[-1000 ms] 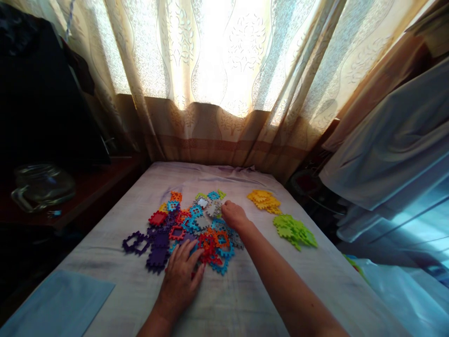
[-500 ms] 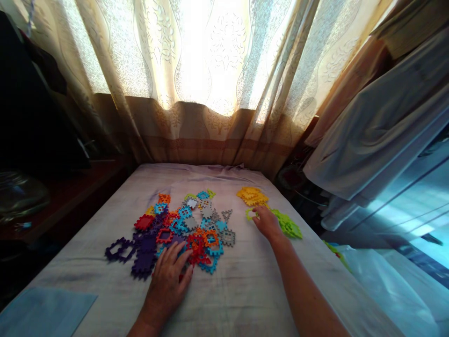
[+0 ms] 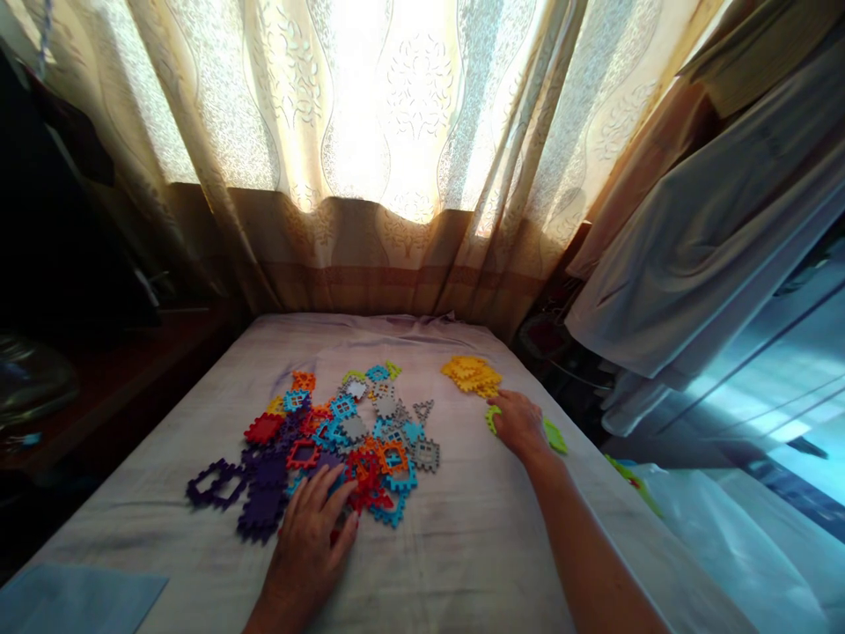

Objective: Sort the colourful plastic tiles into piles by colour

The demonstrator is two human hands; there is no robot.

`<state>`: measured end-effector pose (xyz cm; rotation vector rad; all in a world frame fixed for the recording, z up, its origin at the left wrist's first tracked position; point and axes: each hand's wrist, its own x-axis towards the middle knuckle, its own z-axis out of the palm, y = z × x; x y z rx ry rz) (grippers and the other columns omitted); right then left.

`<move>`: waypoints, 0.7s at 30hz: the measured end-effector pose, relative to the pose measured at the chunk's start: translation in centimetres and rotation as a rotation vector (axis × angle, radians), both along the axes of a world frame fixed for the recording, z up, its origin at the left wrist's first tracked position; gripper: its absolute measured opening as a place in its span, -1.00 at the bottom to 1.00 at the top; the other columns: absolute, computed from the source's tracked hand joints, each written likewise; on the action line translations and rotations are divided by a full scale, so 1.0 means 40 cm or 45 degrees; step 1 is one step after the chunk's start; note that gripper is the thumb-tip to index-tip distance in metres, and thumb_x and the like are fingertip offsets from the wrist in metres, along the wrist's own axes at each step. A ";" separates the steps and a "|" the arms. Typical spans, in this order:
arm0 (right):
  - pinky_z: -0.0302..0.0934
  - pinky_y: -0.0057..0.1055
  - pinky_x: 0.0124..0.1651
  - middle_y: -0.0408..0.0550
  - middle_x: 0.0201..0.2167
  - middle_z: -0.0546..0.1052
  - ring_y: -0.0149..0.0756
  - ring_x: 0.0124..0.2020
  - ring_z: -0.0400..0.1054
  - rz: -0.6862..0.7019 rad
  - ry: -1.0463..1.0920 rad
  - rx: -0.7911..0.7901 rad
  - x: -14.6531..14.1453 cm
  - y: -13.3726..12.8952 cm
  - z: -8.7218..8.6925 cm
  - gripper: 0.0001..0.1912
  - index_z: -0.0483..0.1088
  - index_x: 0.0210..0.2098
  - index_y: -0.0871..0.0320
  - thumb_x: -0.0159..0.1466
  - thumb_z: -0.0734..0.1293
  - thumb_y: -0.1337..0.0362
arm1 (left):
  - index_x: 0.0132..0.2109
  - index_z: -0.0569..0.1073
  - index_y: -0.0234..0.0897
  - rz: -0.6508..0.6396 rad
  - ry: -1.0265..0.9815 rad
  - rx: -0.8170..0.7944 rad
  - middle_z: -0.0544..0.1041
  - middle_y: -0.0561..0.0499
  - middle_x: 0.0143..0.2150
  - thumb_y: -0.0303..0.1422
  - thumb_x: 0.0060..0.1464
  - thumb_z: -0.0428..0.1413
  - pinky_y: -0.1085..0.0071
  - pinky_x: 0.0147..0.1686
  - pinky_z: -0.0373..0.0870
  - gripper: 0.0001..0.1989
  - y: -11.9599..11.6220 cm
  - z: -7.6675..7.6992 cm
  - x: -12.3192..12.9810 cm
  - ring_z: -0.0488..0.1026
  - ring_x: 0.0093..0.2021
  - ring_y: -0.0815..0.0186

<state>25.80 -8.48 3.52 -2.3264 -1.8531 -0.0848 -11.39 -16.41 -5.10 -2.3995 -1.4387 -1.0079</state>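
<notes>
Notched plastic building tiles in mixed colours lie in a loose heap, including dark purple tiles, a red tile, orange and grey tiles. My left hand rests at the heap's near edge, fingers spread over purple and red tiles, gripping nothing. On the right, my right hand is lowered over a pile of lime-green tiles, largely covering it. Its fingers are on a green tile that shows at their left side. Just beyond lies a stack of yellow tiles.
The tiles lie on a pale sheet. A light blue cloth or sheet lies at the near left corner. Curtains hang behind, garments hang at the right, and a clear plastic bag sits beyond the right edge.
My right hand has moved right with the green tile, from beside the green pile to over it. My left hand stays at the heap. The view has shifted slightly.
</notes>
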 end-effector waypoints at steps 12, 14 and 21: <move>0.09 -0.35 0.22 0.00 0.18 0.42 -0.23 0.18 0.27 0.455 0.187 -0.032 -0.299 0.297 -0.043 -0.56 0.40 0.13 0.12 0.27 0.22 0.35 | 0.09 0.46 -0.05 0.025 -0.085 -0.043 0.46 -0.03 0.19 -0.29 0.17 0.07 0.05 0.13 0.38 -0.66 -0.001 0.008 -0.008 0.37 0.20 0.11; 0.11 -0.31 0.21 0.03 0.20 0.40 -0.19 0.18 0.27 0.432 0.198 -0.073 -0.327 0.344 -0.058 -0.51 0.35 0.18 0.13 0.25 0.23 0.35 | 0.09 0.46 -0.05 0.037 -0.083 -0.050 0.45 -0.04 0.19 -0.29 0.17 0.07 0.06 0.13 0.39 -0.66 -0.001 0.014 -0.008 0.37 0.19 0.12; 0.19 -0.23 0.12 0.09 0.07 0.50 -0.06 0.11 0.35 0.336 0.256 -0.147 -0.363 0.425 -0.092 -0.57 0.43 0.07 0.09 0.20 0.30 0.29 | 0.10 0.44 -0.08 0.052 -0.040 -0.035 0.46 -0.06 0.18 -0.30 0.16 0.08 0.10 0.06 0.45 -0.65 -0.003 0.024 -0.011 0.39 0.18 0.12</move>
